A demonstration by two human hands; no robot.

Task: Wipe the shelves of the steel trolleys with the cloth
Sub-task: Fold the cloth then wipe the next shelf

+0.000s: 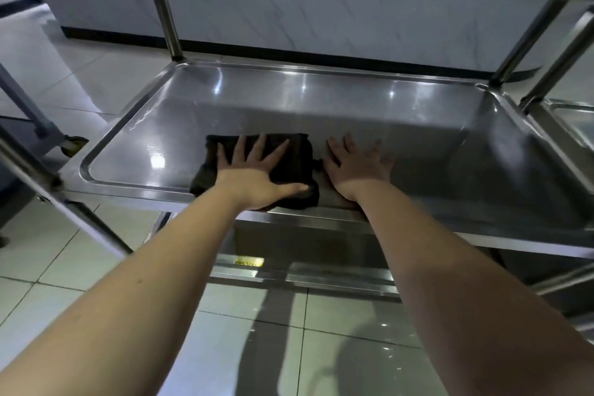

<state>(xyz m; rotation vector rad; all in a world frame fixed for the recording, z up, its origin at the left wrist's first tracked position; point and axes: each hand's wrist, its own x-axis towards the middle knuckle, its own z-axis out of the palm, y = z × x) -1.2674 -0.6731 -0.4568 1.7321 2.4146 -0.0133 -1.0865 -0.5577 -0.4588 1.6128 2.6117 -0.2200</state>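
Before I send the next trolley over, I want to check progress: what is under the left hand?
A dark folded cloth lies flat under the left hand, on the steel shelf. The shelf under the cloth is covered, so its state cannot be seen.

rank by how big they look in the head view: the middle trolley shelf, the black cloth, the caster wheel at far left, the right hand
1. middle shelf
2. black cloth, partly covered by the left hand
3. right hand, close to the cloth in apparent size, so that order is unsure
4. caster wheel
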